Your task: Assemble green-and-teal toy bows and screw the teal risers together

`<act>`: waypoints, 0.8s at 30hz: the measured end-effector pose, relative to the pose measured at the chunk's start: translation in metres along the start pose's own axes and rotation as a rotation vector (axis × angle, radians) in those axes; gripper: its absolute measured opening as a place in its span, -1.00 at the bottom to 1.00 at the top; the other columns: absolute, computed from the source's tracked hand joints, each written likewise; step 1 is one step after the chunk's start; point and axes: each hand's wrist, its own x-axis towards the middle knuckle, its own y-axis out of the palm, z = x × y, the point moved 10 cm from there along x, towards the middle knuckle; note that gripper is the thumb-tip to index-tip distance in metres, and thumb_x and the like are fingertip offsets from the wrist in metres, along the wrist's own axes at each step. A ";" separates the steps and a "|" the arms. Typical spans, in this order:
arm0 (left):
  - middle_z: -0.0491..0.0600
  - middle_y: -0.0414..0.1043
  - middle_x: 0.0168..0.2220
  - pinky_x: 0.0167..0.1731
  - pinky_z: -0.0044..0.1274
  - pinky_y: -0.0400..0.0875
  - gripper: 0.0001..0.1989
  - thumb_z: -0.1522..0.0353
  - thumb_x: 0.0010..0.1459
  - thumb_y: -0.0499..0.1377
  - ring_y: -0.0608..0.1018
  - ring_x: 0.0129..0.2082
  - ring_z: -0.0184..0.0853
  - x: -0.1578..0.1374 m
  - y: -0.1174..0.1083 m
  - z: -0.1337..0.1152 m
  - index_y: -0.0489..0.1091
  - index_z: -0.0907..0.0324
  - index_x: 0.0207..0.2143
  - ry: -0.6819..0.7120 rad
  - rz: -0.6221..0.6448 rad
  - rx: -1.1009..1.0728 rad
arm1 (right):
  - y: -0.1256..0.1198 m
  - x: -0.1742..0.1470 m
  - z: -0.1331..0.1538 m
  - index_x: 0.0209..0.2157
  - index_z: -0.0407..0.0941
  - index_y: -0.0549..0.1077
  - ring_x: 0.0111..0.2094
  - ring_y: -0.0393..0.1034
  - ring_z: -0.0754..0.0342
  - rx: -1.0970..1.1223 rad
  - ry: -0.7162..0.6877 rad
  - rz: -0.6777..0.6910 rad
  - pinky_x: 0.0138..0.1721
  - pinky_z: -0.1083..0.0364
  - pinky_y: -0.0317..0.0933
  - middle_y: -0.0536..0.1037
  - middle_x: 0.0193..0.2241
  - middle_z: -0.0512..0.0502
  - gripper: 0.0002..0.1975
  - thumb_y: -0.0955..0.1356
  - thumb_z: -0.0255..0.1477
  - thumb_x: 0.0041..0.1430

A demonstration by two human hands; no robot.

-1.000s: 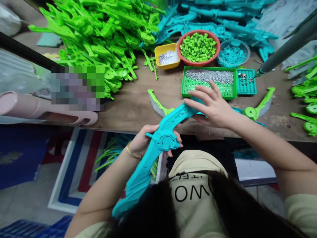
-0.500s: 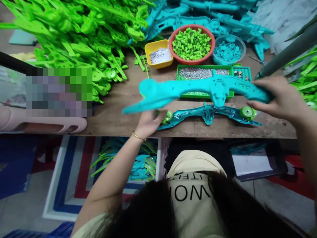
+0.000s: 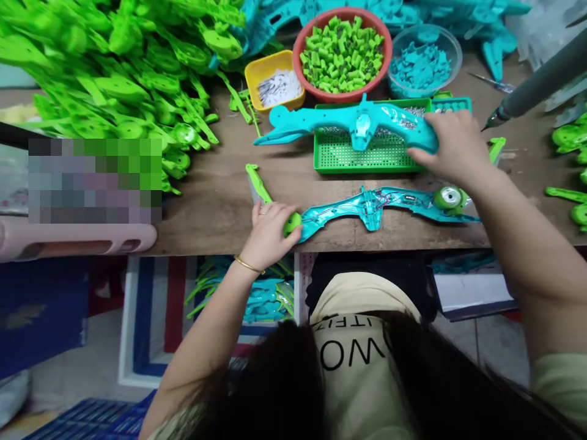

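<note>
Right hand (image 3: 458,143) pinching blue cover (image 3: 339,119), which extends left. Left hand (image 3: 270,235) over green wheel (image 3: 292,224), grip unclear; blue shell (image 3: 339,208) rightward.

The left arm (image 3: 202,336) reaches forward from the lower left. The left hand (image 3: 271,231) faces palm down, its fingers (image 3: 269,211) bent and close together, the thumb (image 3: 293,236) spread to the right. The right arm (image 3: 536,235), bent at the elbow, angles inward. Farther forward and well apart, the right hand (image 3: 452,145) grips, fingers curled over, thumb pointing left.
</note>
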 end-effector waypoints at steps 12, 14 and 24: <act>0.05 0.38 -0.18 -0.01 -0.31 0.24 -0.84 0.28 0.22 0.16 0.36 -0.10 -0.17 0.068 0.042 -0.129 0.48 0.16 -0.26 0.138 -0.213 -0.164 | 0.035 -0.073 0.076 -0.29 -0.04 0.52 0.06 0.29 -0.11 0.176 -0.487 -0.007 0.20 -0.28 -0.01 0.48 0.04 -0.10 -0.80 0.29 -0.29 0.26; 0.05 0.36 -0.19 -0.02 -0.31 0.23 -0.85 0.28 0.21 0.17 0.34 -0.11 -0.17 0.074 0.047 -0.131 0.48 0.16 -0.29 0.116 -0.215 -0.142 | 0.037 -0.072 0.077 -0.30 -0.04 0.53 0.06 0.28 -0.10 0.150 -0.483 -0.007 0.22 -0.28 -0.05 0.49 0.04 -0.09 -0.80 0.29 -0.29 0.26; 0.03 0.40 -0.24 0.09 -0.23 0.14 -0.82 0.35 0.26 0.09 0.37 -0.12 -0.18 0.080 0.046 -0.134 0.46 0.16 -0.35 0.078 -0.237 -0.146 | 0.040 -0.063 0.084 -0.23 -0.03 0.54 0.03 0.32 -0.10 0.141 -0.513 0.048 0.22 -0.29 -0.09 0.52 0.01 -0.10 -0.81 0.28 -0.37 0.26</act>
